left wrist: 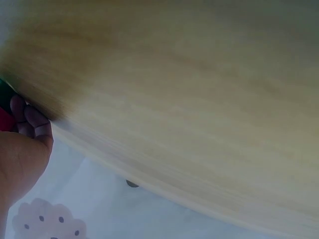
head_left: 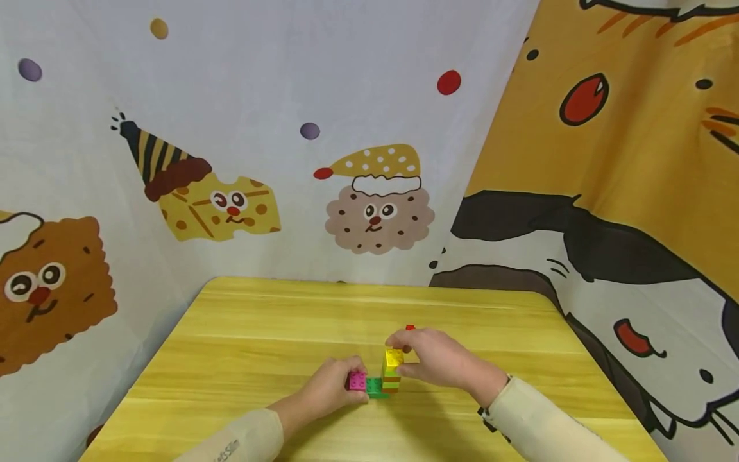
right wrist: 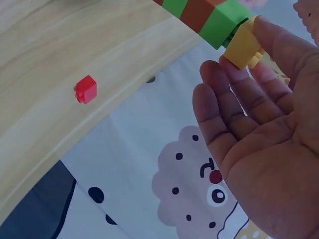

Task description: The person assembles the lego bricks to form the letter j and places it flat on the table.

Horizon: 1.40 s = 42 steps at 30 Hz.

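Observation:
My left hand (head_left: 330,385) grips a pink brick (head_left: 358,381) at the left end of a flat green piece (head_left: 376,388). In the left wrist view only part of that hand (left wrist: 22,159) shows, at the left edge. From the green piece's right end rises a stack of green and orange bricks (head_left: 390,384). My right hand (head_left: 441,360) pinches a yellow brick (head_left: 394,358) at the top between thumb and fingers. In the right wrist view, the yellow brick (right wrist: 241,46) sits slightly tilted against the top green brick (right wrist: 224,22), with a narrow dark gap between them.
A loose red brick (right wrist: 86,89) lies on the wooden table (head_left: 277,321), beyond my right hand and partly hidden by it in the head view. Behind the table hangs a cloth (head_left: 231,90) printed with cartoon figures.

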Tool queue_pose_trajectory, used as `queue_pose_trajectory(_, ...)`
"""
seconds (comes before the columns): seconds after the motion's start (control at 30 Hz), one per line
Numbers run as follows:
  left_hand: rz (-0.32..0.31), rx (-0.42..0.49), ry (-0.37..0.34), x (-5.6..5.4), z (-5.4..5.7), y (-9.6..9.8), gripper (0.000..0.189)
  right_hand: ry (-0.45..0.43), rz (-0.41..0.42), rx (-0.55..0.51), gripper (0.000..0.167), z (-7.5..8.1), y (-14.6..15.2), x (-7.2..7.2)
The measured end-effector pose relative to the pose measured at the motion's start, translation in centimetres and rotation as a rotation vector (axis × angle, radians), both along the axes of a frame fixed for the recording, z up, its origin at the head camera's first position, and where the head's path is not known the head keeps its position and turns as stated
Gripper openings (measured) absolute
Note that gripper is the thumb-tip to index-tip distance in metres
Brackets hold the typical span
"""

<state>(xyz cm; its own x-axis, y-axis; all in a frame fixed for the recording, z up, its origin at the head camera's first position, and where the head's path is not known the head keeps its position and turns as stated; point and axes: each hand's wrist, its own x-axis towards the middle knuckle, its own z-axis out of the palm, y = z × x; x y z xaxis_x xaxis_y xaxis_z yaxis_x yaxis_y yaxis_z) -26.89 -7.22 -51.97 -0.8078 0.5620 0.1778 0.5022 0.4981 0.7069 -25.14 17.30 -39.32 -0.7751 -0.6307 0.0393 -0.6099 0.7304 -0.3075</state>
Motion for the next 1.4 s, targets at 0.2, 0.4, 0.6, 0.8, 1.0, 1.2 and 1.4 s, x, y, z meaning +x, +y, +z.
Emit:
queue_pose_trajectory(0.2, -0.005, -0.002, 0.002, 0.1, 0.1, -0.1, 0.033, -0.12, -0.011, -0.045, 0.048, -0.5, 0.3, -0.3)
queue_pose_trajectory(0.4, 0.002, -0.014, 0.015, 0.0, -0.1, 0.0, 0.034, -0.329, -0.111, -0.285, 0.052, -2.2, 1.1, -0.5)
queue_pose_trajectory(0.6, -0.009, -0.004, 0.014, 0.2, 0.2, 0.1, 0.034, -0.542, -0.169, -0.516, 0.043, -3.7, 1.4, -0.7)
queue_pose_trajectory(0.8, -0.004, -0.006, 0.019, 0.2, 0.3, 0.1, 0.034, -0.618, -0.194, -0.568, 0.044, -4.2, 1.4, -1.0)
queue_pose_trajectory(1.0, -0.005, -0.003, 0.019, 0.2, 0.2, 0.0, 0.034, -0.654, -0.22, -0.603, 0.044, -4.4, 1.4, -1.2)
queue_pose_trajectory(1.2, -0.003, -0.001, 0.02, 0.1, 0.1, 0.0, 0.034, -0.684, -0.232, -0.631, 0.041, -4.5, 1.4, -1.3)
queue_pose_trajectory(1.4, 0.002, -0.005, 0.025, 0.2, 0.0, 0.0, 0.034, -0.698, -0.239, -0.643, 0.039, -4.7, 1.4, -1.3)
